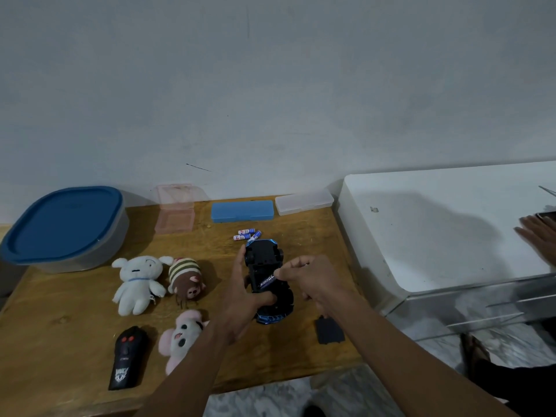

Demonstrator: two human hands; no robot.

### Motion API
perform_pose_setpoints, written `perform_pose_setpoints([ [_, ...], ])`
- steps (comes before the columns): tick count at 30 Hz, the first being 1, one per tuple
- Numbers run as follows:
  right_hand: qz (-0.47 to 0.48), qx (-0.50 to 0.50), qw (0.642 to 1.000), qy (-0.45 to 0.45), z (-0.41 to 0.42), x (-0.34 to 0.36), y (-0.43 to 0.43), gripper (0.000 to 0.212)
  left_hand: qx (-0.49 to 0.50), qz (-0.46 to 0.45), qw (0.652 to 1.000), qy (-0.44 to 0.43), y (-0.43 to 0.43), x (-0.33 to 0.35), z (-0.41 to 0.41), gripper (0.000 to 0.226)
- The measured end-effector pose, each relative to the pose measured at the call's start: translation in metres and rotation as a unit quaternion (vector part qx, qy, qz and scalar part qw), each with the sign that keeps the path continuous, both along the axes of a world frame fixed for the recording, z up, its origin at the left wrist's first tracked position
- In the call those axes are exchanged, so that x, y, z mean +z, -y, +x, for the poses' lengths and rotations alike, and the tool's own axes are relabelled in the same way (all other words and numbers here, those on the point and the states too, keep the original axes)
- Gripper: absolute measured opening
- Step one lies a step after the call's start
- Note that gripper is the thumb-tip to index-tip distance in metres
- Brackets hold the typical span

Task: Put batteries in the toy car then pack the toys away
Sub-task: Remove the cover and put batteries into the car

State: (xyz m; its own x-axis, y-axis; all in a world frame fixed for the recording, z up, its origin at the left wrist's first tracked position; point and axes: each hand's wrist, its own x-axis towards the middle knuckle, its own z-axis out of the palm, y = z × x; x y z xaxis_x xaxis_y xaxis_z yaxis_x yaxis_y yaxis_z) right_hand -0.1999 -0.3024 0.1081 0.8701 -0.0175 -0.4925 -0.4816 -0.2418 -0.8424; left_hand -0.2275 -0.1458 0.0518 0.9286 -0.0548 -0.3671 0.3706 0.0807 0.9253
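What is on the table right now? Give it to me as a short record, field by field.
surface: wooden table
toy car: blue, upside down, underside showing
left hand: grips the car's side
right hand: fingertips pinch a battery at the car's underside
loose batteries: three, beyond the car
battery cover: black, off, lying right of the car
plush toys: white, striped brown, pink
remote: black, front left
containers: blue-lidded tub, open pink box, blue case, clear case
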Motion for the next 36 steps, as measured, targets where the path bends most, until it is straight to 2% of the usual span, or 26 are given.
perform_pose_setpoints([
  [5, 0.033, -0.005, 0.999, 0.029, -0.001, -0.002, -0.004, 0.014, -0.013, -0.007, 1.000, 0.008, 0.000, -0.001, 0.001, 0.118],
  [10, 0.050, -0.003, 0.999, 0.020, 0.002, -0.009, -0.004, 0.014, -0.024, -0.009, 1.000, 0.010, 0.000, -0.003, -0.002, 0.118],
  [12, 0.113, -0.040, 0.993, -0.010, 0.006, -0.013, 0.000, 0.017, -0.024, -0.017, 1.000, 0.007, 0.000, -0.005, -0.002, 0.118],
  [15, 0.247, -0.097, 0.960, -0.085, 0.011, -0.020, 0.008, 0.019, -0.021, -0.023, 1.000, 0.004, 0.000, -0.007, -0.003, 0.118],
  [18, 0.304, -0.125, 0.935, -0.132, 0.012, -0.024, 0.012, 0.015, -0.017, -0.025, 1.000, -0.002, -0.001, -0.010, -0.004, 0.118],
  [21, 0.313, -0.147, 0.928, -0.142, 0.011, -0.023, 0.012, 0.025, -0.008, -0.039, 0.999, -0.015, -0.003, -0.016, -0.005, 0.118],
  [26, 0.275, -0.139, 0.941, -0.142, 0.012, -0.027, 0.019, 0.035, -0.004, -0.042, 0.999, -0.018, -0.002, -0.016, -0.005, 0.119],
  [31, 0.276, -0.160, 0.938, -0.139, 0.013, -0.030, 0.026, 0.035, 0.002, -0.053, 0.998, -0.026, 0.000, -0.018, -0.005, 0.116],
  [36, 0.257, -0.165, 0.943, -0.133, 0.013, -0.030, 0.033, 0.027, -0.021, -0.040, 0.998, -0.037, 0.005, -0.017, -0.009, 0.115],
])
